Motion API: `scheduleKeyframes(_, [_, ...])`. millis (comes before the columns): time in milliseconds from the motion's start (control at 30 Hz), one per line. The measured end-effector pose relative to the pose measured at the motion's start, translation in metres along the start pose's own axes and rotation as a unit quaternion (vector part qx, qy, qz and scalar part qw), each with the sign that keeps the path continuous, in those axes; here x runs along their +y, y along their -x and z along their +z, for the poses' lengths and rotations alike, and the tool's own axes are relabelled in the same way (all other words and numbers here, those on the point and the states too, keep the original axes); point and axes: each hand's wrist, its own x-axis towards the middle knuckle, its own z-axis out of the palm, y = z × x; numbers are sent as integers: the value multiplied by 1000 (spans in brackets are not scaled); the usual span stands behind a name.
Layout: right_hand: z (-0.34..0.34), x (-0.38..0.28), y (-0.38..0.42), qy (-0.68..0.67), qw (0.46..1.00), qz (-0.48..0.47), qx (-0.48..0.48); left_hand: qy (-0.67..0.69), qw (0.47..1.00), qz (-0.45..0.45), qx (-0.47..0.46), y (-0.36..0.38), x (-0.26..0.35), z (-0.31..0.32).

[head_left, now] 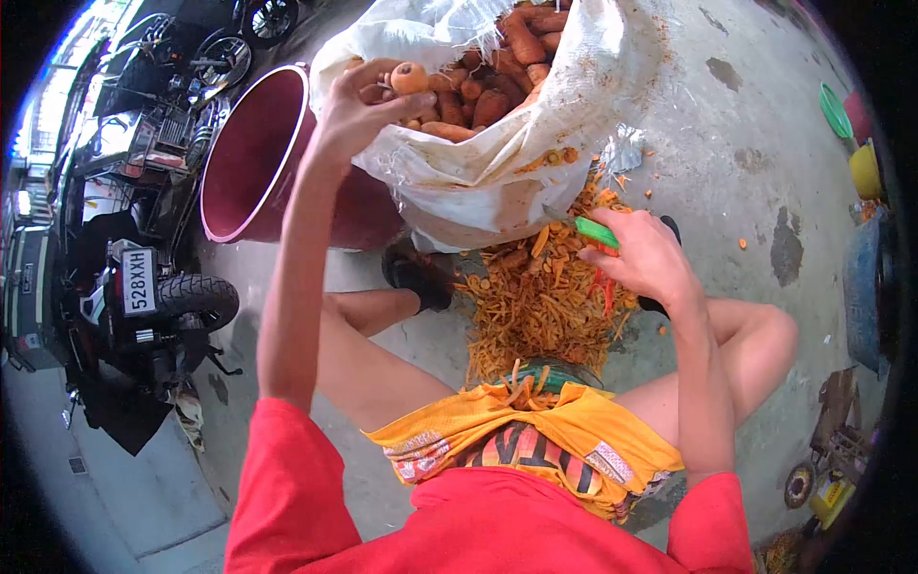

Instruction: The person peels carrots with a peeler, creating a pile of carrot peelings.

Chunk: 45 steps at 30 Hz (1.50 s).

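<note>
My left hand [368, 107] is at the left rim of a big white sack [459, 177], its fingers around a carrot [409, 78] whose round end faces me. Inside the sack lie several more unpeeled carrots [497, 91]. My right hand [636, 251] is closed on a green-handled tool [597, 232], probably a peeler; its working end is hard to make out. Below that hand, a heap of orange peelings [540, 316] covers the floor between my legs.
A dark red tub [258, 153] stands left of the sack. Parked motorcycles [143, 287] are at the far left. Along the right edge are a blue basin [865, 287], a yellow container [865, 172] and a green round item [835, 111].
</note>
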Motion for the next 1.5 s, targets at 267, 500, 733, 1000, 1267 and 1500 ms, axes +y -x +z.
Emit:
scheduleKeyframes(267, [20, 0, -8, -136, 989, -57, 23, 265, 961, -13, 82, 90, 21, 113])
scheduleKeyframes(500, [45, -7, -13, -134, 973, -165, 84, 178, 977, -19, 113, 116, 7, 172])
scheduleKeyframes(733, [51, -14, -19, -136, 974, -170, 70, 125, 981, -2, 148, 120, 6, 168])
scheduleKeyframes(1000, [60, -6, -25, -131, 980, -131, 72, 123, 987, -7, 100, 124, 7, 159])
scheduleKeyframes(1267, [41, 74, -44, -29, 999, 46, 2, 323, 945, -15, -39, 134, -6, 158])
scheduleKeyframes(1500, [28, 38, -29, -292, 938, -59, 178, 521, 841, -144, -35, 127, 8, 161])
